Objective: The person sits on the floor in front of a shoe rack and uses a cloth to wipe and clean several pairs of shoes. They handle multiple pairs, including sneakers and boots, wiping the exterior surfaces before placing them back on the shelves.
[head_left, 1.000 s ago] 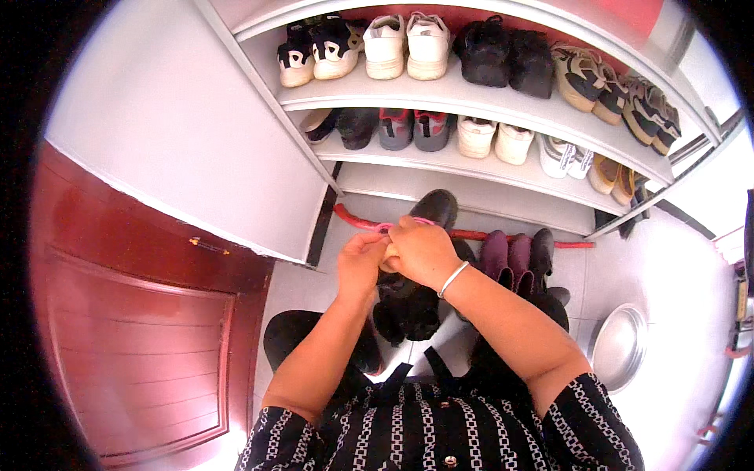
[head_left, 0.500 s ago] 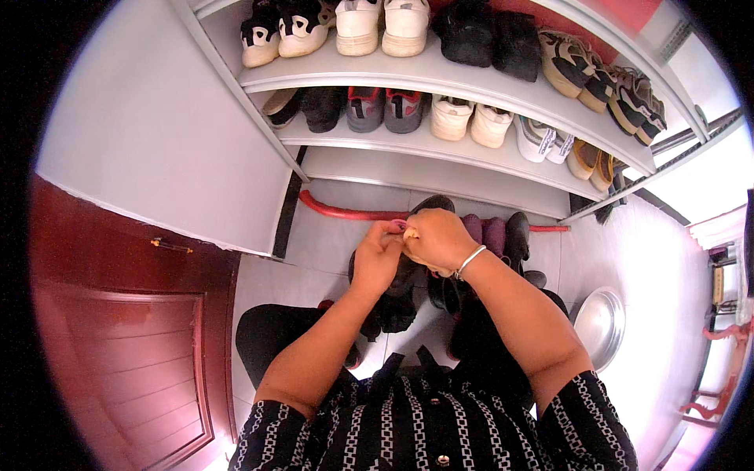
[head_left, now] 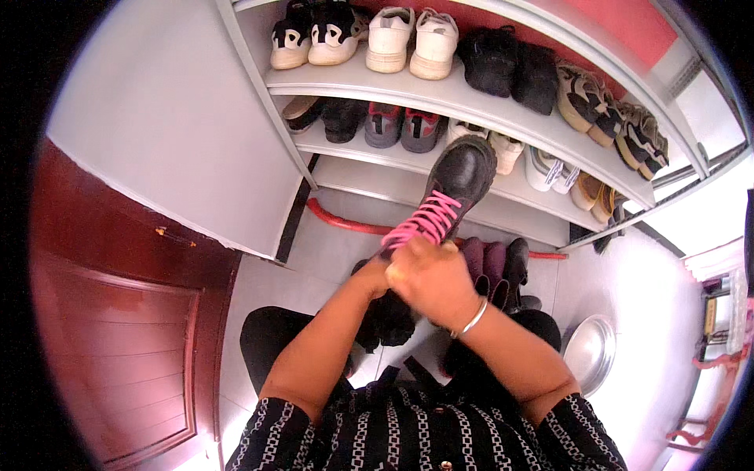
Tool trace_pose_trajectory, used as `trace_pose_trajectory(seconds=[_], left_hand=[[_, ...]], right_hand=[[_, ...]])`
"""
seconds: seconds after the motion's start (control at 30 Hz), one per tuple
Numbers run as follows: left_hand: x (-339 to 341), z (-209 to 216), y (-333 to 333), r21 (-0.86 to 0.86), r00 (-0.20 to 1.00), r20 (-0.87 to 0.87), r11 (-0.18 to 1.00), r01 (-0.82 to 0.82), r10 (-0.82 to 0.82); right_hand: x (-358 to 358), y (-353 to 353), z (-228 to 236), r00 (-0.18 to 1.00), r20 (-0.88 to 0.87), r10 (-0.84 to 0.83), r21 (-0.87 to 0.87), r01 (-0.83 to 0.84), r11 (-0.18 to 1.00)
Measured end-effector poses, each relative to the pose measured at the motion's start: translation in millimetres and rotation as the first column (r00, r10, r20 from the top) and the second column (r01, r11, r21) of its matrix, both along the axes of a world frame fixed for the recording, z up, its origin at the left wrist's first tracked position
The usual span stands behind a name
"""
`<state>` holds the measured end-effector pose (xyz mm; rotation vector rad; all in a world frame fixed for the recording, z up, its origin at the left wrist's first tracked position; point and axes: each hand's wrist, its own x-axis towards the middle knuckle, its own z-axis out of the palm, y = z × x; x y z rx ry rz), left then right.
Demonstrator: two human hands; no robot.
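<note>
A black lace-up boot (head_left: 462,174) with bright pink laces (head_left: 428,220) is raised in front of me, toe pointing up toward the shoe rack. My left hand (head_left: 374,276) is closed at the boot's upper end, its fingers partly hidden. Across the laces' lower end lies my right hand (head_left: 432,284), closed, a silver bangle at its wrist. A small pale yellow bit shows at its fingers; what it is, I cannot make out. Dark footwear (head_left: 393,318) sits on the floor below my hands.
The grey rack (head_left: 416,94) ahead carries rows of shoes. Purple boots (head_left: 485,259) and a black boot (head_left: 516,263) stand right of my hands. A red tube (head_left: 345,220) lies along the rack's foot. A metal basin (head_left: 591,357) is at right, a reddish-brown door (head_left: 126,330) at left.
The boot has been raised and tilted toward the rack, so its toe and pink laces now show. My right hand has moved slightly down, and the view has shifted.
</note>
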<state>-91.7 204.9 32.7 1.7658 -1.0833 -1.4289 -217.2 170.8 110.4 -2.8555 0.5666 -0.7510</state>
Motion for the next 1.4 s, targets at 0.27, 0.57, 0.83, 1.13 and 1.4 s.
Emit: trace_pose_trajectory(seconds=[0.27, 0.57, 0.83, 1.13, 1.4], left_hand=[[-29, 32, -16, -0.109, 0.665, -0.713, 0.902, -0.418, 0.222], [-15, 54, -15, -0.063, 0.412, -0.873, 0.779, -0.624, 0.260], [-27, 55, 6, -0.521, 0.943, -0.242, 0.790, -0.323, 0.226], [-41, 58, -4, -0.639, 0.983, 0.154, 0.750, 0.173, -0.095], [1, 60, 21, -0.379, 0.943, -0.326, 0.905, -0.194, 0.066]], right_hand=[[-5, 28, 20, 0.940, -0.037, 0.339, 0.097, -0.335, 0.937], [-79, -72, 53, 0.450, 0.760, -0.469, 0.650, -0.552, 0.523], [-17, -46, 20, 0.998, -0.055, 0.043, 0.026, -0.042, 0.999], [8, -27, 27, 0.924, -0.217, 0.316, 0.079, -0.306, 0.949], [-74, -90, 34, 0.828, 0.365, -0.426, 0.704, 0.054, 0.708]])
